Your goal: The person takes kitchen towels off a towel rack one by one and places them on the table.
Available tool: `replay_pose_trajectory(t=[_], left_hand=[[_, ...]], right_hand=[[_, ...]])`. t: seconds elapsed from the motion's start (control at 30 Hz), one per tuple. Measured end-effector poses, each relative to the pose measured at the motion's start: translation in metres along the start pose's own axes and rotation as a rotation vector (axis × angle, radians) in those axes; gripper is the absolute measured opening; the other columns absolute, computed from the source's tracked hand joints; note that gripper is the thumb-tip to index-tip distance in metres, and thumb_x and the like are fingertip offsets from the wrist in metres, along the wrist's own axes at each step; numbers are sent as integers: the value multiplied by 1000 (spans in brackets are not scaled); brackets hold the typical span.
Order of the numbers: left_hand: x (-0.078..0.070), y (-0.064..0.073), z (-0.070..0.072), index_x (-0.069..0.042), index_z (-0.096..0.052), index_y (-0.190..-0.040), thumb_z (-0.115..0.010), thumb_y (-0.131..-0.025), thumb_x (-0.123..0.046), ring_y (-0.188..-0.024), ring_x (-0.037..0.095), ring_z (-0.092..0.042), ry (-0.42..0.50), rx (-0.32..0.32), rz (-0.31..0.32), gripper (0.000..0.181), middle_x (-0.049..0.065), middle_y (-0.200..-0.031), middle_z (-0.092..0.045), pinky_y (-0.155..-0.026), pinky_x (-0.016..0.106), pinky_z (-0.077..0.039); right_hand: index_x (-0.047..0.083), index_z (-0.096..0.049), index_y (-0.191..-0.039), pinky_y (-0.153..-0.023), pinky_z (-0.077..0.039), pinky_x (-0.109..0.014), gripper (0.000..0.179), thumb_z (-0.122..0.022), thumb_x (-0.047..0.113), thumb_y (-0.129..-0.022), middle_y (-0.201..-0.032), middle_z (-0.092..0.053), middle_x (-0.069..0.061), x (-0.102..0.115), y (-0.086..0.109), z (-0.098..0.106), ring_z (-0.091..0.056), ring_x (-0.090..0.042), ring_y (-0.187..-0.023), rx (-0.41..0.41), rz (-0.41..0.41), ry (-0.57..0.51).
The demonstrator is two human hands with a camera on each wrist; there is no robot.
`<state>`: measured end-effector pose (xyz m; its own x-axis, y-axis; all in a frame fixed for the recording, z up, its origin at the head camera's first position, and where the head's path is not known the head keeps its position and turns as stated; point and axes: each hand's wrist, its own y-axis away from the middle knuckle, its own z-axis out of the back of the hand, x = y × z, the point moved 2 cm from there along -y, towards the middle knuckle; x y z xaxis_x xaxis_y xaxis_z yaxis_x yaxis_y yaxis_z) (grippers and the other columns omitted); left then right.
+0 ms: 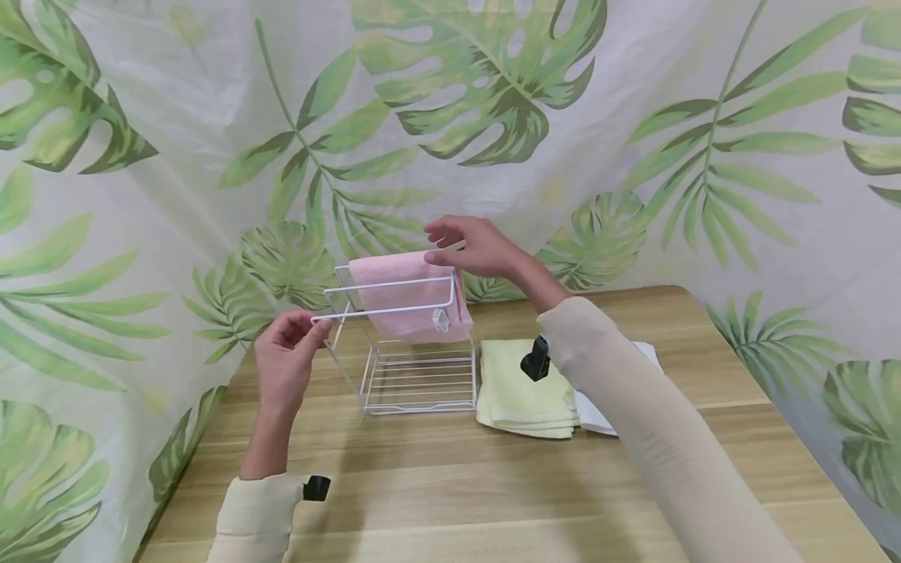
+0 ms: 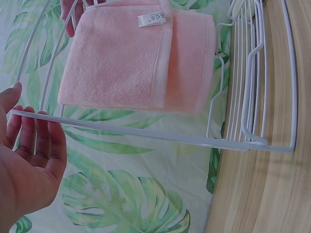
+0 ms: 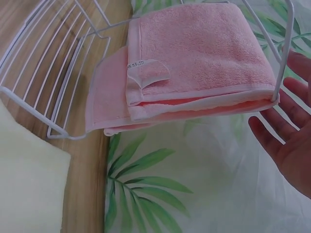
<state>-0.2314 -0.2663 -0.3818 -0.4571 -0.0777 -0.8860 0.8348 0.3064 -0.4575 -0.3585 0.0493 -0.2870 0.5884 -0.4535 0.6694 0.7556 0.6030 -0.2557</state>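
Note:
A white wire rack (image 1: 421, 410) with a slatted bottom shelf stands on the table. Over its rear top bar hangs a folded pink towel (image 1: 401, 301), with a small white tag on its side. My left hand (image 1: 285, 360) pinches the rack's upper left corner; in the left wrist view the thumb lies above the wire and the fingertips curl beneath it. At the towel's upper right end is my right hand (image 1: 479, 246), its fingers loosely extended and the thumb by the top fold. In the right wrist view that hand (image 3: 296, 116) is beside the towel (image 3: 199, 53) and the end wire.
Right of the rack lies a folded pale yellow towel (image 1: 521, 391). A white cloth (image 1: 594, 414) shows partly beyond it, under the right forearm. The wooden table (image 1: 422, 500) ends at a leaf-patterned curtain (image 1: 493, 188) behind.

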Motion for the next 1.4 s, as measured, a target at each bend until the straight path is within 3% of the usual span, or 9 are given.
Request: replay_pose_trajectory(t=[0.43, 0.63, 0.8, 0.93, 1.17, 1.4], left_hand=[[0, -8, 0, 8, -68, -95, -80, -92, 6, -67, 6, -63, 16, 11, 20, 13, -2, -77, -68, -63, 18, -62], [2, -11, -1, 9, -67, -96, -80, -92, 6, -67, 6, -63, 9, 18, 25, 14, -2, -77, -68, -63, 17, -62], [3, -15, -1, 9, -68, -97, -80, -92, 6, -66, 5, -62, -15, 27, 10, 13, -3, -76, -67, -62, 17, -62], [3, -18, 0, 8, -68, -96, -80, -92, 7, -65, 5, -61, -21, 27, 6, 13, -3, -74, -66, -61, 16, -61], [3, -20, 2, 8, -67, -94, -80, -92, 6, -64, 5, -61, -37, 28, -1, 13, -4, -73, -65, -61, 16, -60], [3, -18, 5, 10, -67, -96, -80, -92, 6, -64, 5, -61, -29, 17, 3, 15, -4, -74, -66, -61, 15, -59]], right_hand=[[7, -63, -145, -114, -56, -44, 47, -70, 32, -105, -141, -71, -15, 4, -21, -6, -69, -28, -131, 74, -46, 22], [10, -71, -135, -115, -54, -43, 39, -66, 38, -107, -137, -74, -9, -2, -30, -12, -67, -27, -132, 122, -45, 115], [8, -77, -124, -106, -57, -41, 29, -65, 28, -107, -123, -79, -9, 3, -34, -13, -70, -25, -115, 128, -15, 158], [9, -78, -122, -100, -58, -38, 23, -70, 20, -104, -116, -81, -8, 9, -37, -14, -71, -22, -107, 76, 4, 193], [15, -81, -115, -98, -60, -35, 18, -80, 18, -97, -110, -84, -3, 16, -39, -19, -77, -17, -106, -73, -49, 201], [17, -82, -112, -100, -60, -36, 19, -85, 17, -94, -107, -84, -1, 19, -36, -24, -80, -15, -102, -189, -5, 227]])
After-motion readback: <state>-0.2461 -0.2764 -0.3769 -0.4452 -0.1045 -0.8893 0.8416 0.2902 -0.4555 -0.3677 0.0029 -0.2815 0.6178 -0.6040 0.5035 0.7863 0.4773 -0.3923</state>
